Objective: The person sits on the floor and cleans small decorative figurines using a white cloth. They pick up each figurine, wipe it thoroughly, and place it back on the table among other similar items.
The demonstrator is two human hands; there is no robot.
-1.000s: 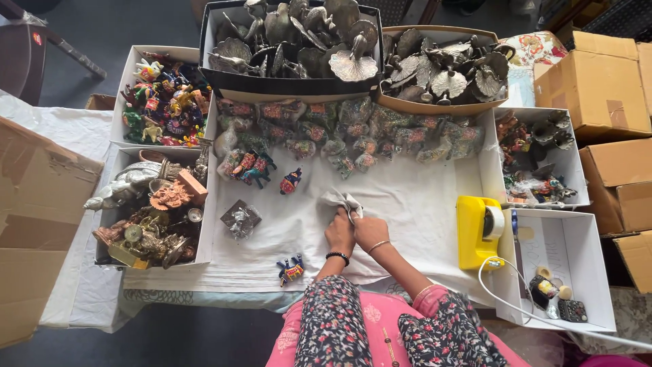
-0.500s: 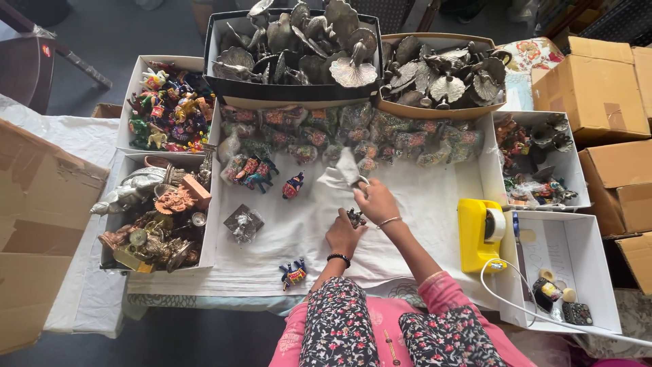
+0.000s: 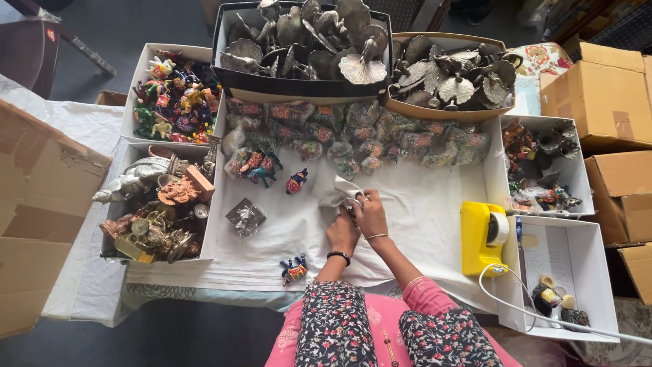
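Observation:
My two hands meet over the middle of the white cloth (image 3: 421, 224). My left hand (image 3: 343, 234), with a black band at the wrist, grips a small dark figurine that is mostly hidden between the hands. My right hand (image 3: 372, 214), with a thin bangle, pinches a crumpled pale plastic wrap (image 3: 337, 192) that sticks out to the upper left of the fingers. A small colourful elephant figurine (image 3: 293, 270) stands near the table's front edge, left of my left arm. Another painted figurine (image 3: 296, 181) stands just left of the wrap.
A bagged dark item (image 3: 246, 217) lies to the left. A row of wrapped figurines (image 3: 353, 129) runs along the back, with trays of metal pieces (image 3: 305, 34) behind. White boxes of figurines (image 3: 173, 95) stand left; a yellow tape dispenser (image 3: 482, 238) and cardboard boxes (image 3: 598, 95) stand right.
Half a second ago my right hand was raised and apart, with a small dark figure showing between the hands. Both hands are now back together on the wrap.

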